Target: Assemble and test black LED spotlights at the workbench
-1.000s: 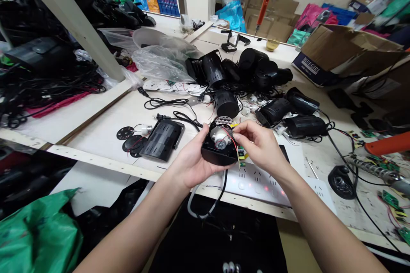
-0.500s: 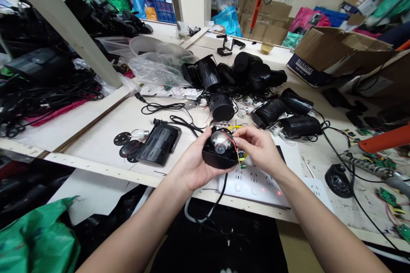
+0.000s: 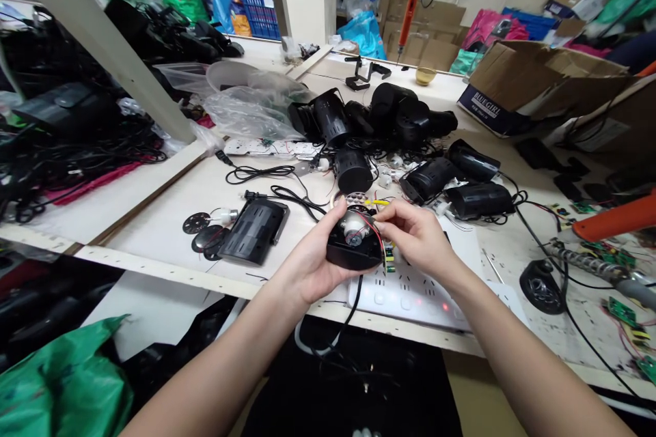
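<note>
My left hand (image 3: 310, 263) cups a round black plastic housing (image 3: 351, 257), its thumb along the rim. The open side faces up and shows a small motor (image 3: 353, 232) with a white body and a metal plate. Red and dark wires (image 3: 378, 235) curve from the motor toward a small green circuit board (image 3: 389, 262) with yellow parts, at the housing's right edge. Beside those wires, my right hand (image 3: 417, 235) has thumb and forefinger pinched together; what lies between the fingertips is hidden. A black cord (image 3: 354, 304) runs below the housing.
Under my hands lies a white power strip (image 3: 404, 304) with red lights. A black cylindrical housing (image 3: 253, 232) lies left; more black housings (image 3: 333, 119) are piled behind. At right are a screwdriver (image 3: 493, 268), a carton (image 3: 538, 85) and an orange-handled tool (image 3: 615, 218).
The black housing has turned slightly in my left hand, and the circuit board's face shows a little more. My right hand stays pinched at nearly the same spot.
</note>
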`<state>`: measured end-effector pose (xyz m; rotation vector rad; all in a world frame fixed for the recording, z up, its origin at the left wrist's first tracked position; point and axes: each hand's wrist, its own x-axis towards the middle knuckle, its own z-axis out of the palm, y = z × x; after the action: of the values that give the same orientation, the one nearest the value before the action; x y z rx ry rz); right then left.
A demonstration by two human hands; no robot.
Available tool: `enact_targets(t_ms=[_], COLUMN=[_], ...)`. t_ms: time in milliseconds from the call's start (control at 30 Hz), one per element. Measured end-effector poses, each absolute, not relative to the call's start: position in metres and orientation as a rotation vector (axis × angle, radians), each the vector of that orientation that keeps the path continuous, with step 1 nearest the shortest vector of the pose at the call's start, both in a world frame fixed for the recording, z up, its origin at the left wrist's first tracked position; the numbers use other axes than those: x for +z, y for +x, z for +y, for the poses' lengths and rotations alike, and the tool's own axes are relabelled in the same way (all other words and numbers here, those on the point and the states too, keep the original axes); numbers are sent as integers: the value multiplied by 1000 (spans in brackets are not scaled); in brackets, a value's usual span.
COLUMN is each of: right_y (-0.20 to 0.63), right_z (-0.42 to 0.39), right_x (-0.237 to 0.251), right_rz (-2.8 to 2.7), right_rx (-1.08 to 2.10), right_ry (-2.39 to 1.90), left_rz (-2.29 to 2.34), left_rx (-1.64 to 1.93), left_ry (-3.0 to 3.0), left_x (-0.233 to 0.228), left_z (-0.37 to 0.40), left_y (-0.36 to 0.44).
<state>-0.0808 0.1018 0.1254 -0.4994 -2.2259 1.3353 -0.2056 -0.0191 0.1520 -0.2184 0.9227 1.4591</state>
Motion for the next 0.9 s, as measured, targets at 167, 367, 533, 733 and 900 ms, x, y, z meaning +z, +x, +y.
enact_targets(t_ms=[167,367,533,733,900], right_y=[-80,-81,-81,-86,-88], right_z=[99,95,94,91,86], right_x=[136,142,147,137,129], right_rz=[-2364,-2403,-2382,-2354,-2324], right_rx=[978,869,889,694,790], right_ry=[-317,-317,-316,-144,-89], left_rz=[897,938,981,951,932], left_rx=[1446,1482,1488,1527,1535], left_ry=[-178,-219,-204,-199,-175], left_x=[153,160,165,160,152], left_z=[-21,-20,-18,-21,-31], left_y=[-209,-209,-207,-207,-210])
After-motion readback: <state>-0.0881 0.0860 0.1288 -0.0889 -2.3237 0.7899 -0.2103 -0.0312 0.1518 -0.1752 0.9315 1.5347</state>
